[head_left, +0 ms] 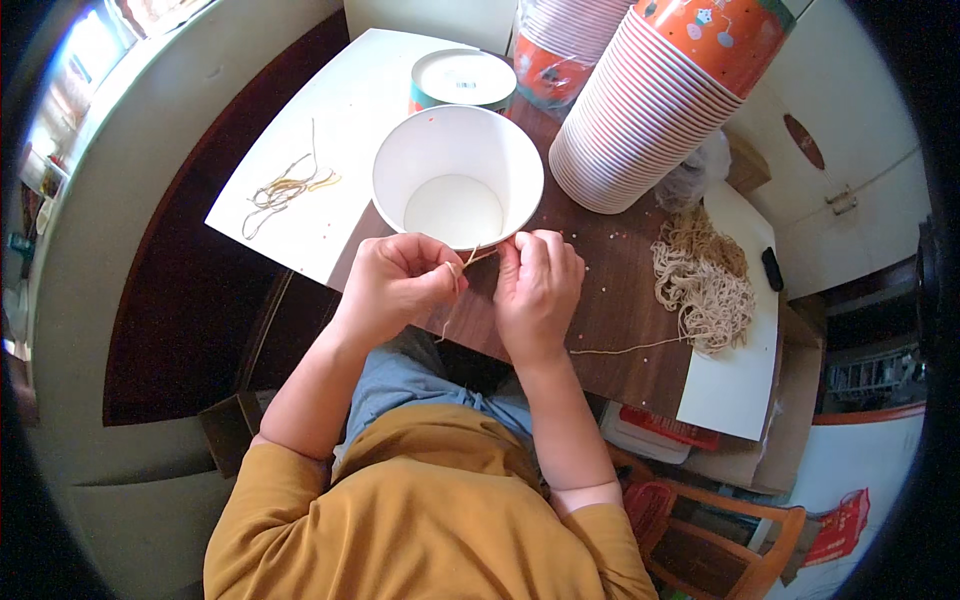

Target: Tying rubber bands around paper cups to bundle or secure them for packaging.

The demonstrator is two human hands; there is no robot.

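The left hand (400,280) and right hand (541,295) pinch a thin cord (478,257) at the near rim of the white tub (458,185). On the tabletop (620,300), a yarn heap (705,285) (cream and tan) lies right of the tub; stacked tubs (640,125) stand beyond it, to its right.

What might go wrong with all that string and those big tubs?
The string between the left hand and the right hand is thin, so it might slip loose. The pile of string is all loops, so it might tangle if pulled. The stack of tubs is tall, so a bump might topple it.
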